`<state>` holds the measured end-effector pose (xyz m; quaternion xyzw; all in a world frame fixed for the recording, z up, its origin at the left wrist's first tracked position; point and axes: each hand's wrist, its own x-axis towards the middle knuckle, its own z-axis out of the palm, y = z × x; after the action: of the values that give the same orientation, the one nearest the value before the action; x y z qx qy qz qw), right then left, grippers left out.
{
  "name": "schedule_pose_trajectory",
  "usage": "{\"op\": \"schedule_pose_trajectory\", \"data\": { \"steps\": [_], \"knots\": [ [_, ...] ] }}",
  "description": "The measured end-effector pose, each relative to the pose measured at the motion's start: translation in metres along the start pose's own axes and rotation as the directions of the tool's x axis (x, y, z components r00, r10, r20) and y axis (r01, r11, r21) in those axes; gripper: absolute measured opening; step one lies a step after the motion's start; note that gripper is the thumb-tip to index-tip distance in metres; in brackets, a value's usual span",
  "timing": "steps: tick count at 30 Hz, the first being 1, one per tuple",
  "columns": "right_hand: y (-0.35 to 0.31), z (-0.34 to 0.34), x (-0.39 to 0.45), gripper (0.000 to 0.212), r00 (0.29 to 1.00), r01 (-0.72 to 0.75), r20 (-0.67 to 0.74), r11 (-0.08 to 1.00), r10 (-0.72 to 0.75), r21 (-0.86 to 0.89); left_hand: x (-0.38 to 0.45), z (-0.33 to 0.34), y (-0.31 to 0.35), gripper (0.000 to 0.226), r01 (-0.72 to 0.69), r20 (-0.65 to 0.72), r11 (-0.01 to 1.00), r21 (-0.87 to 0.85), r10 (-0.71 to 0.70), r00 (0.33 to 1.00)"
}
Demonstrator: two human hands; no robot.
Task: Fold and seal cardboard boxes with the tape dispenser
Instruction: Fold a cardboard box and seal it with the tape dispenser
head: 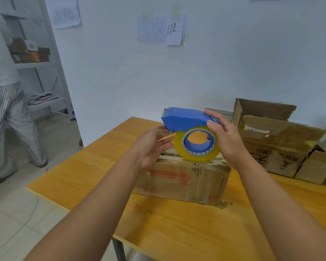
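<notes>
So I've got my two arms out over the wooden surface (79,172), and the closed cardboard box (183,178) sits right in front of me, roughly mid-table, already wrapped in a lot of old tape. Just above its top I'm holding the blue tape dispenser (186,118) with the yellowish roll (198,146) hanging under it. My right hand (224,136) is clamped round the back of the dispenser, thumb on the near side. My left hand (151,146) has its fingers mostly straight and spread, fingertips up at the cutter end, probably hunting for the loose tape end.

Tip for this bit, I reckon: get the tape end free first, stick it down over the box's side, then pull straight along the seam.

Room-wise, there's open table to the left and near me, but the near-left edge is close. Far right is crowded with a stack of other boxes (277,142), so I'd pull leftward.
</notes>
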<state>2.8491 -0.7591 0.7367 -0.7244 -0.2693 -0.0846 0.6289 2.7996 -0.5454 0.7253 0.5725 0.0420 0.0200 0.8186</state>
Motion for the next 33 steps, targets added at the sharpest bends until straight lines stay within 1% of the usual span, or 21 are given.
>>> {"op": "schedule_pose_trajectory", "data": {
  "steps": [7,13,18,22,25,27,29,31,33],
  "knots": [
    [0.000,-0.001,0.001,0.028,1.000,-0.011,-0.017,1.000,0.012,0.026,0.003,0.000,0.000,0.034,0.015,-0.003,0.999,0.051,-0.014,1.000],
    [-0.004,0.000,0.002,0.026,0.998,-0.034,-0.043,0.997,0.037,0.069,0.001,0.003,0.001,0.026,-0.003,-0.019,0.998,0.057,0.004,1.000],
    [-0.008,0.000,0.008,0.026,0.994,-0.064,-0.085,0.994,0.071,0.086,-0.003,0.009,-0.003,0.029,-0.105,-0.069,0.991,0.080,0.111,0.991],
    [-0.010,0.002,0.011,0.026,0.992,-0.064,-0.099,0.991,0.076,0.118,-0.005,0.012,-0.005,0.031,-0.203,-0.131,0.974,0.099,0.215,0.968],
    [-0.009,0.003,0.011,0.025,0.990,-0.076,-0.103,0.984,0.093,0.160,-0.005,0.013,-0.007,0.033,-0.226,-0.109,0.971,0.076,0.234,0.966],
    [-0.006,0.004,0.012,0.026,0.990,-0.087,-0.096,0.979,0.106,0.186,-0.004,0.013,-0.006,0.033,-0.231,-0.078,0.973,0.031,0.233,0.969],
    [-0.003,0.003,0.011,0.030,0.989,-0.098,-0.089,0.977,0.117,0.192,-0.002,0.012,-0.002,0.031,-0.202,-0.048,0.979,-0.038,0.200,0.979],
    [-0.002,0.001,0.010,0.032,0.989,-0.103,-0.082,0.976,0.120,0.191,-0.001,0.007,0.003,0.029,-0.127,-0.009,0.983,-0.131,0.126,0.992],
    [-0.002,0.000,0.008,0.032,0.991,-0.097,-0.078,0.978,0.112,0.183,0.000,0.002,0.010,0.028,-0.054,0.018,0.983,-0.178,0.058,0.998]
  ]
}}
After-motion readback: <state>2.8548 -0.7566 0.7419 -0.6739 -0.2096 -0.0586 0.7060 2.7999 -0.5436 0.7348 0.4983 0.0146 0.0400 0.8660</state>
